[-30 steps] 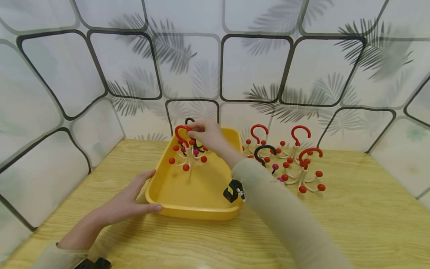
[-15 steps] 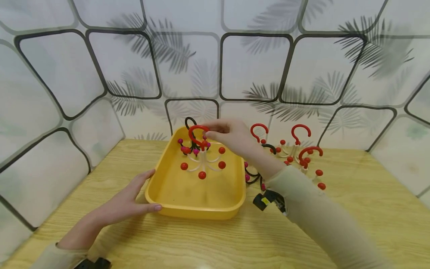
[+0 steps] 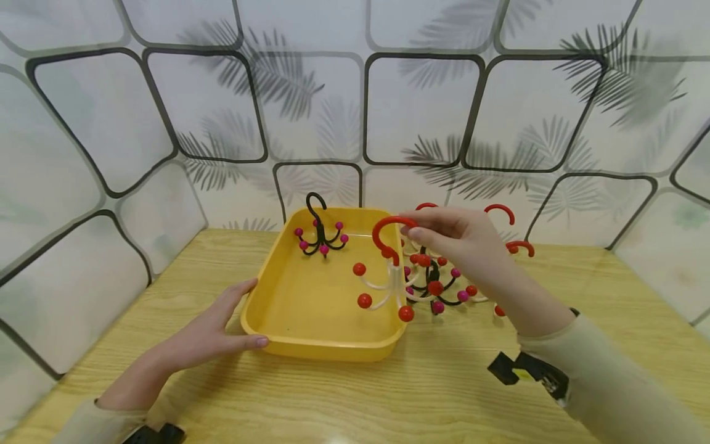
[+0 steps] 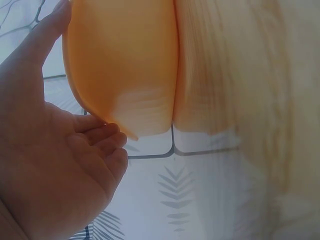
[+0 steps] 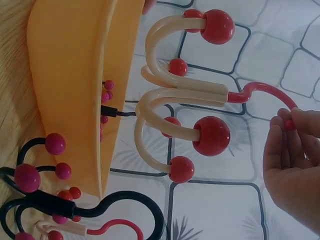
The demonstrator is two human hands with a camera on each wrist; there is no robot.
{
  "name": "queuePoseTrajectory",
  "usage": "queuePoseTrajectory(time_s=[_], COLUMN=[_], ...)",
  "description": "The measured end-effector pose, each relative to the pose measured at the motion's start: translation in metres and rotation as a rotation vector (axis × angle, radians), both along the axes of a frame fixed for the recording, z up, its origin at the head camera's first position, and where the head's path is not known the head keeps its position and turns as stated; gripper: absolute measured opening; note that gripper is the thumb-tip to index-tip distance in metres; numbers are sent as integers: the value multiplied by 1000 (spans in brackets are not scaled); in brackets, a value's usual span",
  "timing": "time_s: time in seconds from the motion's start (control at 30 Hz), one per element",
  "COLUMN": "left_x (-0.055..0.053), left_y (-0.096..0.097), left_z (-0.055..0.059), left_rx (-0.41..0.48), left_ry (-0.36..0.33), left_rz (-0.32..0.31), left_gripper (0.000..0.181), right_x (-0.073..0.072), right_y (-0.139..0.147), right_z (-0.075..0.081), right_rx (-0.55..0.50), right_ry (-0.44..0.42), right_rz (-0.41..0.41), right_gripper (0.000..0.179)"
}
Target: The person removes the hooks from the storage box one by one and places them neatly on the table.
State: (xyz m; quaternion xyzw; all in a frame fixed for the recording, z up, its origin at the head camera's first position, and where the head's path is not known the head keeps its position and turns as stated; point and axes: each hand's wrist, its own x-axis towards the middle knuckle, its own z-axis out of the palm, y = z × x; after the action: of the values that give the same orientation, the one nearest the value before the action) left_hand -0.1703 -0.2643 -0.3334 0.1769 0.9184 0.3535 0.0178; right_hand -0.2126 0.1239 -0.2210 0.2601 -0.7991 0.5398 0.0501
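Note:
My right hand (image 3: 471,240) pinches the tip of the red hook of a cream multi-arm hanger (image 3: 395,280) with red ball ends. The hanger hangs upright over the right rim of the yellow tray (image 3: 327,350), its arms overlapping the rim in the head view. In the right wrist view the red hook (image 5: 267,89) runs to the thumb and fingertips. My left hand (image 3: 205,336) rests at the tray's near left corner, thumb on the front rim and fingers along the left side. A black multi-arm hanger (image 3: 320,234) with pink balls stands inside the tray at the back.
Right of the tray stand another black hanger (image 3: 434,277) with pink balls and several red-hooked hangers, one with its red hook (image 3: 501,213) showing behind my right hand. A patterned wall (image 3: 421,111) rises behind the wooden table (image 3: 444,394).
My right hand has carried the red-hooked hanger from above the back of the tray rightward and nearer, to the right rim. The left hand and tray have stayed in place.

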Motion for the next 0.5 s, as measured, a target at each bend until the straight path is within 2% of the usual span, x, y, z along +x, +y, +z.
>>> queuePoseTrajectory(time_s=[0.17,0.37,0.5], left_x=[0,0,0], left_y=[1,2,3], left_z=[0,0,0], left_rx=[0,1,0], left_ry=[8,4,-1], left_rz=[-5,-7,-4], left_gripper=[98,98,98], right_x=[11,12,12], right_y=[22,46,57], right_z=[-5,-16,-23], right_rx=[11,60,48], right_ry=[24,60,45], right_rz=[-30,-53,-44], right_gripper=[28,25,23])
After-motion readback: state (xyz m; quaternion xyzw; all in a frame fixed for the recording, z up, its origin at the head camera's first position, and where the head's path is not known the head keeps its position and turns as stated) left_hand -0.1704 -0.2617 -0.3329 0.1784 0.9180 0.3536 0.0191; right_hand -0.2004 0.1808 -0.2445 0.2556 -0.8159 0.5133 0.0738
